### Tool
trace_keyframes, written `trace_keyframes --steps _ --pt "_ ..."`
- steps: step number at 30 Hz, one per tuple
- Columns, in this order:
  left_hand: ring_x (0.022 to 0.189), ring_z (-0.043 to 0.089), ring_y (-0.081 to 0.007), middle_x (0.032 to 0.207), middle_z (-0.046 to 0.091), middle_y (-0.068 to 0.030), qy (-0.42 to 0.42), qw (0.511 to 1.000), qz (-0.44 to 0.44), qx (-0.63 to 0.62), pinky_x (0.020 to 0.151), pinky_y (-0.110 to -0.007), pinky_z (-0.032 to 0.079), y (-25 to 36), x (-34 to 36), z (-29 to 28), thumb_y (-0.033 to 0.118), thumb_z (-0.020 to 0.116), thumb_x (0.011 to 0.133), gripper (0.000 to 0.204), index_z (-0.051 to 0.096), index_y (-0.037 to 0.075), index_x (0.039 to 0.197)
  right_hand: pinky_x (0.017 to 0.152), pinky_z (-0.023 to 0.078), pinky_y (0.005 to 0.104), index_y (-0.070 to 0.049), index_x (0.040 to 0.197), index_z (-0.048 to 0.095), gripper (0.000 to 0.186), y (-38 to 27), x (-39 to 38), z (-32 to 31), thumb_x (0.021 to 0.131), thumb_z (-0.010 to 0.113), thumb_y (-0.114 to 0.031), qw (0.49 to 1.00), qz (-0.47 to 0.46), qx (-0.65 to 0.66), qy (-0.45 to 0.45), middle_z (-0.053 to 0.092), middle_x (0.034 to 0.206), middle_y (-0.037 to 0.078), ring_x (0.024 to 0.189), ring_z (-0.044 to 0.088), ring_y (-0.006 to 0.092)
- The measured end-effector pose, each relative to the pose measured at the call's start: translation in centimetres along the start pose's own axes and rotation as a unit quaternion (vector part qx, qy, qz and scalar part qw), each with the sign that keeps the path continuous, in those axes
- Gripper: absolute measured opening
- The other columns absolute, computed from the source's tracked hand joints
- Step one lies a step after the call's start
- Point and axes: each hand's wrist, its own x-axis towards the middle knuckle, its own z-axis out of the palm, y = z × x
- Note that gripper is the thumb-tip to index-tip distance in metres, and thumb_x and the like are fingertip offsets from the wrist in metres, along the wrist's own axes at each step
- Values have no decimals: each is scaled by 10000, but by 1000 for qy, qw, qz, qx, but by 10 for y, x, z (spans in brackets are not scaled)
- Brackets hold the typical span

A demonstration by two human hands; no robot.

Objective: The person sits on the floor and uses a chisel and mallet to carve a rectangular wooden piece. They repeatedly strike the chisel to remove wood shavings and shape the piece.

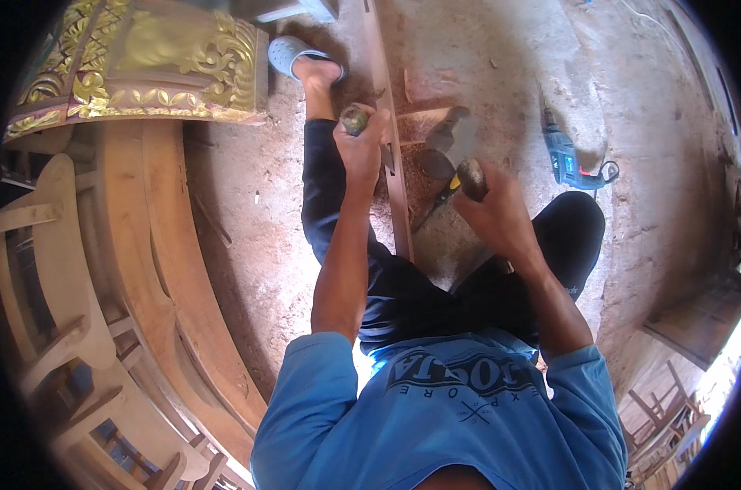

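My left hand (360,140) is closed around a chisel handle (354,119) whose blade end rests against a long thin wooden strip (399,204) lying on the dirt floor. My right hand (494,211) grips the wooden handle (471,178) of a hammer, its blurred metal head (453,135) raised just right of the strip. Sawdust and chips (426,175) lie around the strip between both hands. I sit on the floor in dark trousers, my left leg stretched along the strip.
A blue power drill (565,159) lies on the floor to the right. A gilded carved wooden piece (174,65) stands at upper left. Curved wooden beams (174,269) and pale wooden furniture frames (52,269) fill the left side. My foot wears a light sandal (293,54).
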Motion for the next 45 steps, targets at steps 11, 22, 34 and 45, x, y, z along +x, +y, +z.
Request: trace_keyframes --steps 11,22,34,45 --pt "555 478 -35 669 533 51 -7 999 27 -15 526 -216 377 0 -22 -7 12 743 867 188 582 73 792 798 529 468 38 1201 616 461 -17 -17 -2 789 709 -146 999 -50 3 -7 682 913 294 909 686 442" --pt "755 587 -62 826 619 18 -5 998 70 -2 683 -213 479 -23 -29 -13 -66 637 846 149 629 39 952 748 537 399 33 1177 623 408 -75 -6 -18 810 709 -123 977 -210 -6 38 691 867 226 819 701 319" --pt "697 559 -41 771 607 48 -55 997 45 3 619 -217 446 -49 -19 -25 25 735 869 71 667 40 882 740 549 305 -42 1160 653 392 -142 -1 -41 777 737 -52 914 -388 -27 119 723 877 94 775 701 156" --pt "935 649 -121 1051 688 -15 -45 989 14 141 821 -317 528 -73 -26 -40 182 696 918 250 652 60 1131 677 551 494 -13 1026 626 308 -53 41 30 842 698 -249 943 -230 -238 -25 691 799 240 754 702 409"
